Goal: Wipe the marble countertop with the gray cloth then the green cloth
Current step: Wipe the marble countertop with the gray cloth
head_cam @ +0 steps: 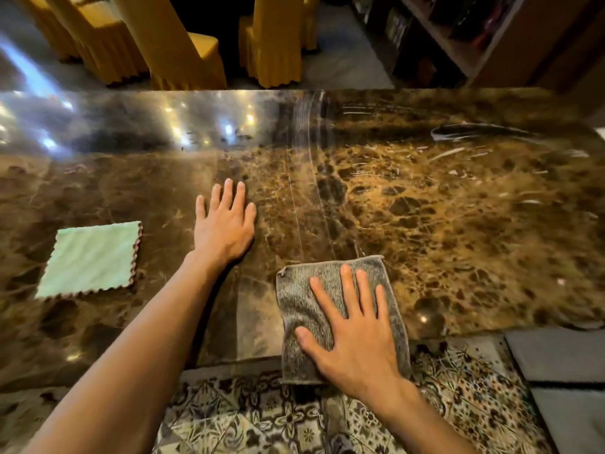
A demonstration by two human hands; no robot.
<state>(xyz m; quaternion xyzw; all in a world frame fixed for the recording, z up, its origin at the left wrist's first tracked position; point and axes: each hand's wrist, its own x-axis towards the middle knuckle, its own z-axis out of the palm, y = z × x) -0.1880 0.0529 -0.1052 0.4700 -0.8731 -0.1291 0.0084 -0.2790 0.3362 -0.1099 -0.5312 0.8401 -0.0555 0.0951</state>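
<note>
A brown marble countertop (458, 208) fills the middle of the view. The gray cloth (304, 299) lies folded at its near edge, partly hanging over it. My right hand (353, 332) presses flat on the gray cloth with fingers spread. My left hand (224, 224) rests flat and empty on the bare marble, to the left of and beyond the gray cloth. A light green cloth (91, 260) with a scalloped brown border lies flat at the left of the counter, apart from both hands. Wet streaks mark the marble beyond the gray cloth.
Yellow-covered chairs (183, 44) stand beyond the counter's far edge. Dark wooden shelving (458, 34) is at the back right. Patterned floor tiles (262, 417) and gray mats (563, 355) lie below the near edge.
</note>
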